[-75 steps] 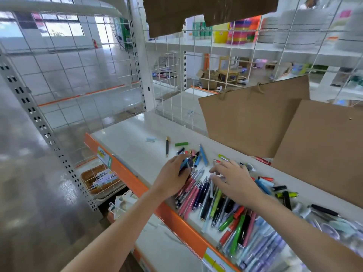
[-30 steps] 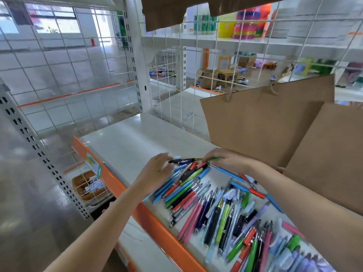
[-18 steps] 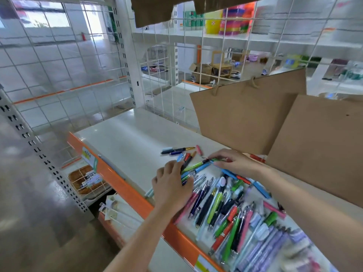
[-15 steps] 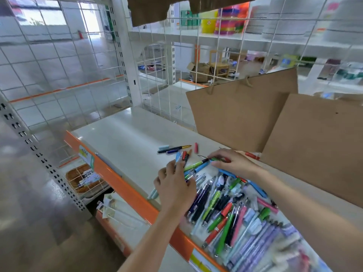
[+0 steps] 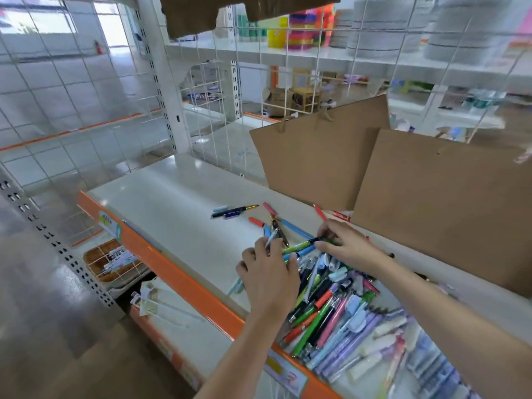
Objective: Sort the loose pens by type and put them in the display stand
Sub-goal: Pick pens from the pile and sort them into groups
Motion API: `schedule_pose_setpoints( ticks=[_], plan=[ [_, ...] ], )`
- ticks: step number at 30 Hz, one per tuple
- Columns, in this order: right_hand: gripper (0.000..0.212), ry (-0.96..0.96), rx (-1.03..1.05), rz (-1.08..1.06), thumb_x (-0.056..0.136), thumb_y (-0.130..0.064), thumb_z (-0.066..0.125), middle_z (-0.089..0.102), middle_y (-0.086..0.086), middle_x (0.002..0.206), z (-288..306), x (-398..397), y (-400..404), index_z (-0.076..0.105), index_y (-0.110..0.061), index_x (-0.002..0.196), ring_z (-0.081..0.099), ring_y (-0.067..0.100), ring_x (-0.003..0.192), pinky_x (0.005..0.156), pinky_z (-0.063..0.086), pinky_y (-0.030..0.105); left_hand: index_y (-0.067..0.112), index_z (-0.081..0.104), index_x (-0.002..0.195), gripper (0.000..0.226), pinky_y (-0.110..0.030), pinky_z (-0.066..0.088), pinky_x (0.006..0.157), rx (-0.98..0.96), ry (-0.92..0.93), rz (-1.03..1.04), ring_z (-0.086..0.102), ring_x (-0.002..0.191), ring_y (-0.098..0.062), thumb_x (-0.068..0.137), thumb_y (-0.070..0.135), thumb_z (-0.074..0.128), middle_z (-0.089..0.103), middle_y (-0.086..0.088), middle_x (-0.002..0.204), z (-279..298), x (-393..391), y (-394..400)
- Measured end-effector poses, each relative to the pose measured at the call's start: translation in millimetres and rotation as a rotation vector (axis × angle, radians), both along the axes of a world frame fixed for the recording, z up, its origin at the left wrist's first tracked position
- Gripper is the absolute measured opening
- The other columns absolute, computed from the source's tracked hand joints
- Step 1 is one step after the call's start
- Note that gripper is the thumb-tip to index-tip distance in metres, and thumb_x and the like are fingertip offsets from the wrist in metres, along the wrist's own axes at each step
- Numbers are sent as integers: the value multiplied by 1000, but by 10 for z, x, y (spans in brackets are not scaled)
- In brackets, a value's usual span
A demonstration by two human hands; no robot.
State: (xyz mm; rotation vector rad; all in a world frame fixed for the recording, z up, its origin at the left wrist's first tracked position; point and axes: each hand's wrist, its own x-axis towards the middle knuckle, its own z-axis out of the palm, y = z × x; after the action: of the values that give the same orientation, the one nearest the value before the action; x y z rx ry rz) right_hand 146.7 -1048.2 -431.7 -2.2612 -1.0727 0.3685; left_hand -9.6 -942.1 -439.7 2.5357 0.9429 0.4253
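A heap of loose pens (image 5: pixel 331 309) in many colours lies on the white shelf (image 5: pixel 172 208), thickest toward the right. My left hand (image 5: pixel 269 276) rests palm down on the heap's left end, fingers closed around a bundle of pens with a white pen (image 5: pixel 271 238) sticking up between them. My right hand (image 5: pixel 344 244) pinches a green pen (image 5: pixel 298 246) at its dark end. A few pens lie apart on the bare shelf: a dark pen with a gold tip (image 5: pixel 234 210) and short red pens (image 5: pixel 256 221). No display stand is in view.
Two brown paper bags (image 5: pixel 322 156) (image 5: pixel 449 203) lean against the white wire grid behind the pens. The shelf's orange front edge (image 5: pixel 161 260) runs diagonally. A wire basket (image 5: pixel 109 262) sits on the lower shelf at left.
My left hand has slid from the heap's left edge onto the pens and closed on a bundle. A few pens now lie separated on the bare shelf. The right hand stays at the green pen.
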Motion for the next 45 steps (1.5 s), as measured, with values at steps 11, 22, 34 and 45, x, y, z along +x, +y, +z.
schedule_pose_setpoints(
  ticks=[11,22,34,45],
  plan=[
    [41,-99,-217,-43,103,-32,33,37,-3,149,27,267,225,48,-17,137,28,13,138,111,19,26,30,38,139,41,-32,21,108,36,-59,-94,30,129,-15,99,40,31,36,9,143,-82,18,-39],
    [9,69,56,-142,92,-23,57,60,-2,95,216,153,-17,60,-24,100,56,15,93,70,41,21,22,43,138,46,-35,27,113,-109,-210,-278,38,132,-13,95,36,51,44,5,142,140,71,643],
    [65,34,-169,68,92,-48,53,24,-4,155,195,225,1079,28,-26,148,22,17,142,113,22,33,16,49,134,47,-35,33,103,-106,-8,-251,41,122,-23,93,38,54,52,-3,130,11,641,1430],
    [25,41,-141,245,92,-16,58,57,-2,111,216,227,773,63,-15,117,51,8,103,76,36,11,20,62,119,29,0,34,68,-350,-161,-391,53,90,-3,94,12,50,59,10,103,115,218,820]
  ],
)
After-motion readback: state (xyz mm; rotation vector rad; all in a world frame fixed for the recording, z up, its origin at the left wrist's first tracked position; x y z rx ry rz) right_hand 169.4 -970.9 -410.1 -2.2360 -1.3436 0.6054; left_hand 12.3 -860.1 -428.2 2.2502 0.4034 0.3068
